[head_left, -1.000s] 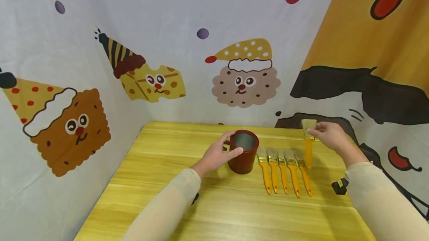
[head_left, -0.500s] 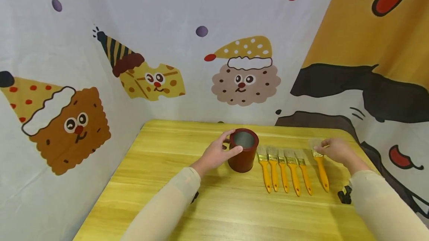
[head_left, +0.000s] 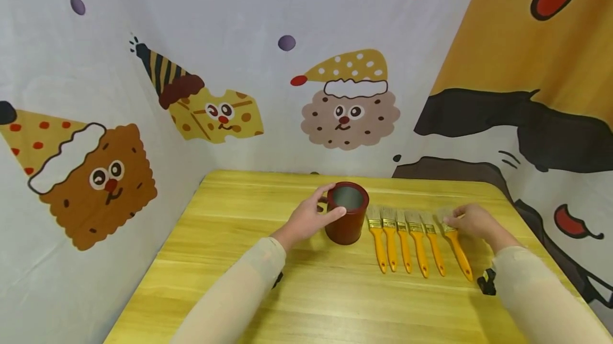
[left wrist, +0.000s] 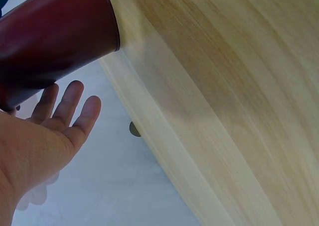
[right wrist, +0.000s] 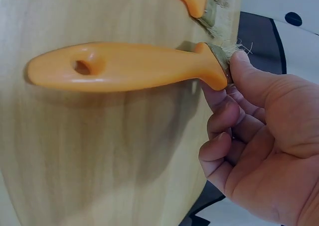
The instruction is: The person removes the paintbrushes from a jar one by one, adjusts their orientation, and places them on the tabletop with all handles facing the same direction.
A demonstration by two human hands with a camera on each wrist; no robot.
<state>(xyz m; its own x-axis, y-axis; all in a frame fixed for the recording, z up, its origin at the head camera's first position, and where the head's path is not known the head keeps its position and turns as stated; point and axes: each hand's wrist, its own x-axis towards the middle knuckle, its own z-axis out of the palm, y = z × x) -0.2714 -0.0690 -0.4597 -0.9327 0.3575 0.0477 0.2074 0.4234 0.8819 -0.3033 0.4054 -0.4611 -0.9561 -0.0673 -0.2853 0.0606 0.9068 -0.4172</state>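
My left hand (head_left: 308, 219) holds a dark red mug (head_left: 346, 229), thumb at the near rim and index finger at the far rim. In the left wrist view, three fingers (left wrist: 70, 104) of that hand spread loosely beside the mug. My right hand (head_left: 479, 225) pinches a paintbrush (head_left: 460, 256) by its metal band, between thumb and fingers. Its orange handle (right wrist: 124, 69) points toward me, with a shadow on the wood beside it. Left of it, several similar paintbrushes (head_left: 419, 251) lie in a row, bristles away from me.
Everything stands on a wooden table (head_left: 215, 280). A cloth printed with cartoon figures (head_left: 249, 3) hangs behind the table's far edge and along the left side. A small black device (head_left: 487, 282) sits at the right wrist.
The paintbrush in my right hand was upright at the far right; it has come down to lie slanted beside the row, and the hand has lowered with it. The left hand stays at the mug.
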